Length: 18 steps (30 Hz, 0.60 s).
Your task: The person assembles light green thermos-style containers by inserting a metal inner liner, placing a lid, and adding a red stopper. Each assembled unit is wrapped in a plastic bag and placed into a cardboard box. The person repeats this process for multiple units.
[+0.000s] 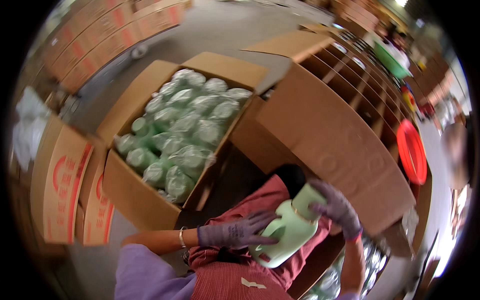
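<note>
Tilted across my lap is a mint-green thermos flask (pixel 291 231) with a side handle and a cup-shaped lid (pixel 305 201) on its upper end. My left hand (pixel 238 231), in a grey-purple work glove, holds the flask by its handle side, fingers reaching over the body. Gloved the same way, my right hand (pixel 338 206) is closed around the lid from the right; some of its fingers are hidden behind it. Ahead to the left, an open carton (pixel 134 192) is packed with several light-green flasks (pixel 186 120) in clear plastic wrap.
A large carton (pixel 330 130) with cardboard dividers stands at the right, a red plastic ring-shaped item (pixel 412 151) on its edge. Clear-wrapped items (pixel 327 282) lie in a box at lower right. Printed cartons (pixel 62 185) stand left; more cartons (pixel 105 35) are stacked behind. A green basin (pixel 391 60) is far right.
</note>
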Each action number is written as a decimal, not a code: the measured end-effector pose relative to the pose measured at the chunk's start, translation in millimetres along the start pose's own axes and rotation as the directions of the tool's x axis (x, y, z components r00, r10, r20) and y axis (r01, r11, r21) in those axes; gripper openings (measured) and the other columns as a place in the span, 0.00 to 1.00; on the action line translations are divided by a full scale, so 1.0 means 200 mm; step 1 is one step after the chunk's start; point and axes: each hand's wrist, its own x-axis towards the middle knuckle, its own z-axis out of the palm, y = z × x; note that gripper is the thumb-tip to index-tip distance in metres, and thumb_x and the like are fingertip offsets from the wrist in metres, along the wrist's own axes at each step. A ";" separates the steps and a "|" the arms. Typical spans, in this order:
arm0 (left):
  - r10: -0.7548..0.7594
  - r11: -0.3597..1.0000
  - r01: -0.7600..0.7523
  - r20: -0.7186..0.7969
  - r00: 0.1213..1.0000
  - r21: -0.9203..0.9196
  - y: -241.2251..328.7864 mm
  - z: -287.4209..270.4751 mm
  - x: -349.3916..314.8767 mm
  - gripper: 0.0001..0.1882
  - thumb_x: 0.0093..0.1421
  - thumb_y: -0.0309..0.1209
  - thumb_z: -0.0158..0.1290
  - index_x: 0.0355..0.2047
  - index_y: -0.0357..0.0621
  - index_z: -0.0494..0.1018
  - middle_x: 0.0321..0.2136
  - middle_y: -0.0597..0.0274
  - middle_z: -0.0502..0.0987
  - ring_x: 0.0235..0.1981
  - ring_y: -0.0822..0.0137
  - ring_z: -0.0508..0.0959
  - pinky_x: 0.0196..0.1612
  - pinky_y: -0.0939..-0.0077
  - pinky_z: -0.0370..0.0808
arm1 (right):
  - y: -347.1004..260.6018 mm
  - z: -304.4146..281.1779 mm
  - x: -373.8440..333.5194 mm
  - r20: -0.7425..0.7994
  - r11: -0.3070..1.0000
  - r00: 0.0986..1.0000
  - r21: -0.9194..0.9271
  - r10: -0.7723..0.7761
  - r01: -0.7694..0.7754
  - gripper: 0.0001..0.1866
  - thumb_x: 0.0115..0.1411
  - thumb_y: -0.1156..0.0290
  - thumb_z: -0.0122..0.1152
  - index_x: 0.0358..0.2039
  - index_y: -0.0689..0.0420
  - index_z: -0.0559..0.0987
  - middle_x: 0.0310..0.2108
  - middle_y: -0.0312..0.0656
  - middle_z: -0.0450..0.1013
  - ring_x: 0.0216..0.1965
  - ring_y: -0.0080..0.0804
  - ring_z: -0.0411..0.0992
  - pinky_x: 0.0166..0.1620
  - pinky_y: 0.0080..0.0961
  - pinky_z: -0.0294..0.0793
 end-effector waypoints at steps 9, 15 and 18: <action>-0.429 0.893 0.390 -0.166 0.888 -0.224 -0.26 -0.30 -0.40 0.24 0.61 0.26 0.53 0.59 0.42 0.66 0.54 0.47 0.72 0.51 0.51 0.75 0.55 0.62 0.72 | -0.21 -0.05 0.05 0.371 0.981 0.908 -0.072 0.194 -0.181 0.34 0.55 0.62 0.67 0.61 0.57 0.69 0.44 0.48 0.75 0.41 0.30 0.77 0.32 0.21 0.78; -0.612 0.516 0.855 -0.674 0.415 0.058 -0.85 -0.69 -0.62 0.24 0.63 0.40 0.54 0.54 0.36 0.70 0.52 0.47 0.73 0.53 0.51 0.74 0.55 0.61 0.70 | -0.12 -0.09 0.03 0.058 0.871 0.897 0.219 0.439 -0.440 0.18 0.60 0.69 0.61 0.50 0.62 0.77 0.29 0.41 0.78 0.27 0.23 0.77 0.32 0.19 0.76; -0.603 0.297 0.901 -0.670 0.433 0.315 -1.09 -0.63 -0.59 0.29 0.59 0.48 0.57 0.52 0.39 0.71 0.53 0.48 0.73 0.55 0.51 0.72 0.60 0.53 0.63 | -0.10 -0.07 0.13 -0.098 0.895 0.922 0.300 0.374 -0.331 0.16 0.61 0.73 0.59 0.49 0.63 0.77 0.31 0.41 0.78 0.32 0.21 0.76 0.35 0.19 0.76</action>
